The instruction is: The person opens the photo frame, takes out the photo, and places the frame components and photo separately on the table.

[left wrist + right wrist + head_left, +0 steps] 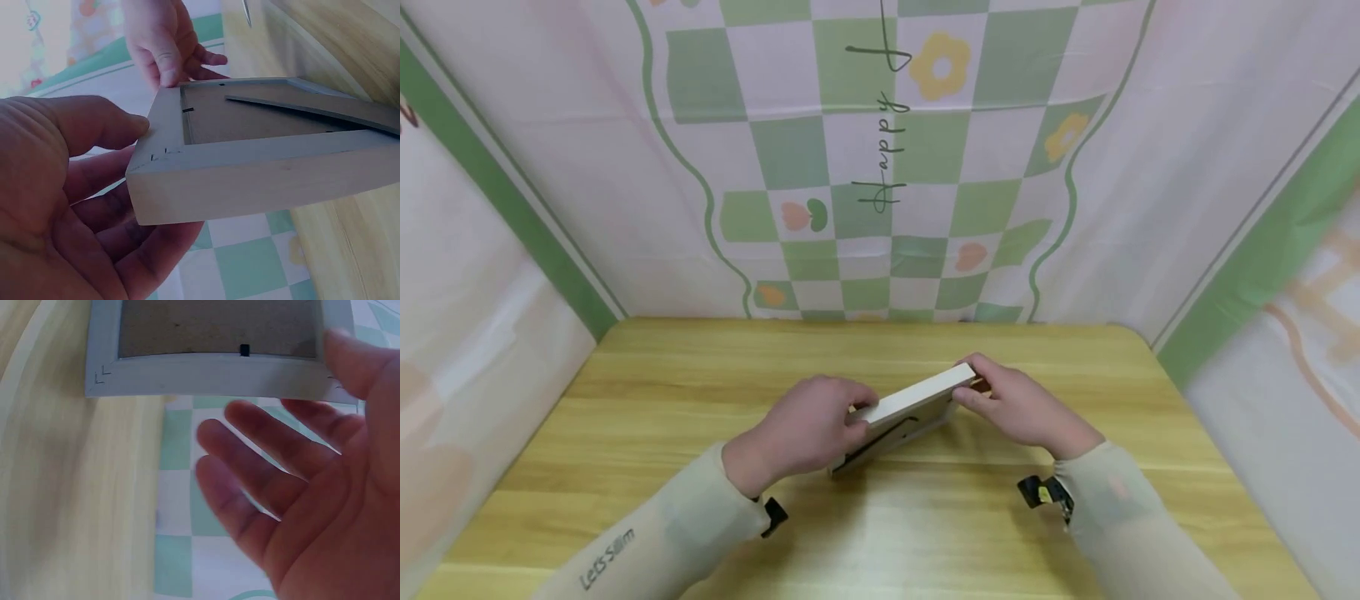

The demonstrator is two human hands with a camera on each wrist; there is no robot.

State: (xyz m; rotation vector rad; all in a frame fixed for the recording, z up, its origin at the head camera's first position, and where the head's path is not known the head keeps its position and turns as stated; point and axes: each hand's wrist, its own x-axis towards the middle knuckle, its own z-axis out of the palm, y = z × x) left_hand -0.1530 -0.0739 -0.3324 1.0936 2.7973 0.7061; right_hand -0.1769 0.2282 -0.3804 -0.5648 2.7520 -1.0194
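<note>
Frame (919,397): pale, tilted at the wooden table (647,392), back facing the person; cannot tell if its lower edge touches.
Left hand (805,429): pinches one upper corner, thumb on back.
Right hand (1018,408): pinches opposite upper corner.
Backing (212,125): brown; dark strip (350,112) slants across.

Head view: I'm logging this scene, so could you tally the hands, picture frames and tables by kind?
Hands, bare left hand and bare right hand: 2
White rectangular picture frame: 1
Yellowish wood-grain table: 1
Total: 4
</note>
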